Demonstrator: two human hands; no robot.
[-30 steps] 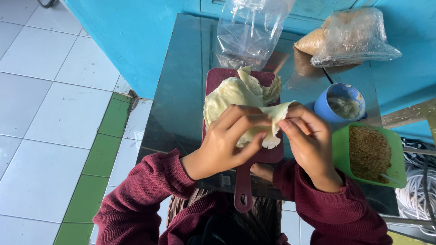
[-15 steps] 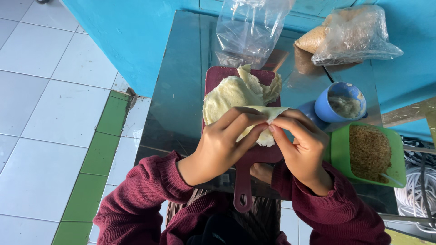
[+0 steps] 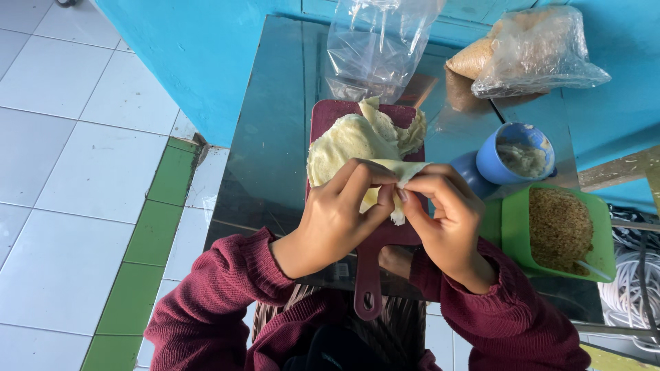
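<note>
Left hand (image 3: pixel 337 220), right hand (image 3: pixel 443 220) — fingertips pinching pale wrapper (image 3: pixel 395 172) — above red board (image 3: pixel 328 117).

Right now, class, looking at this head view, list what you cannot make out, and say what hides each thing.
- Folded part of the pale wrapper: covered by left hand and right hand.
- Any filling inside it: hidden by the fingers.
- Near end of the maroon board: under both hands.
- Contents of the plastic bag: blurred by crinkled film.
- Clear bag: top cut off by the frame edge.

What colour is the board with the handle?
The cutting board is dark red, maroon; the head view shows it best.
</note>
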